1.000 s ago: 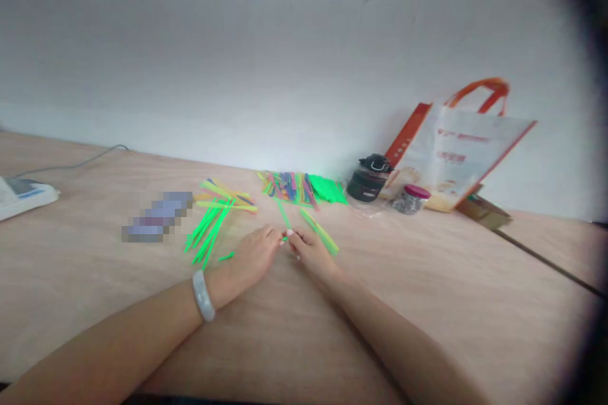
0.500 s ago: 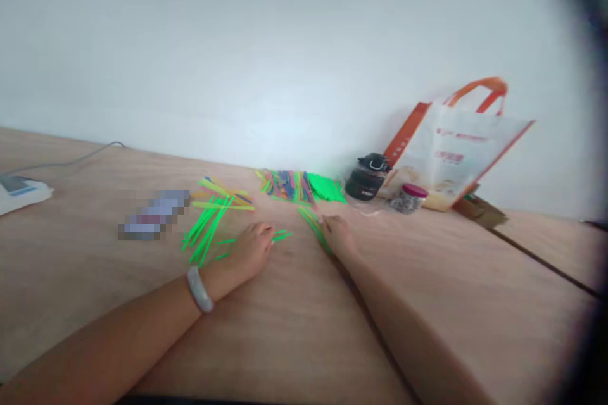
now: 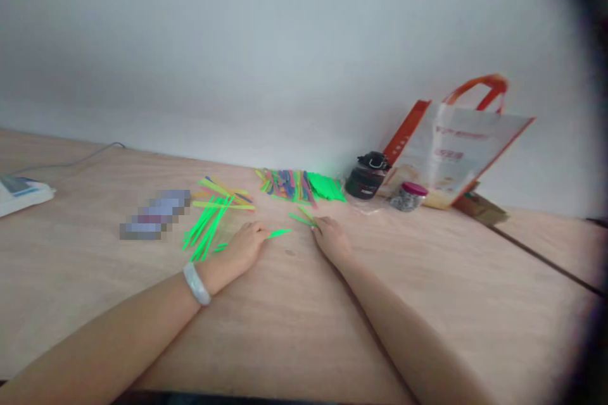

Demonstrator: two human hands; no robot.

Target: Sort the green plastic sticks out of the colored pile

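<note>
My left hand [image 3: 244, 247], with a pale bangle at the wrist, is closed around thin bright green strips [image 3: 280, 233] whose ends stick out to the right. More green strips [image 3: 209, 224] lie loosely crossed just beyond it, against a few yellow and mixed-colour strips [image 3: 228, 196]. Across a short gap, my right hand [image 3: 333, 239] pinches a few green and yellow strips [image 3: 304, 218] that point away to the left. Its fingertips are partly hidden. Behind both hands sit a multicoloured heap of strips [image 3: 285, 185] and a stack of green strips [image 3: 327, 186].
To the right stand a black bottle [image 3: 365, 178], a clear jar with a pink lid [image 3: 408, 197] and a white bag with orange handles [image 3: 456, 152]. On the left are a blurred-out flat object [image 3: 154, 215] and a white device [image 3: 23, 195] with a cable. A wall rises behind.
My right hand has shifted slightly left, and its strips now spread out beyond the fingertips. My left hand has drawn back a little to the left, still holding green strips.
</note>
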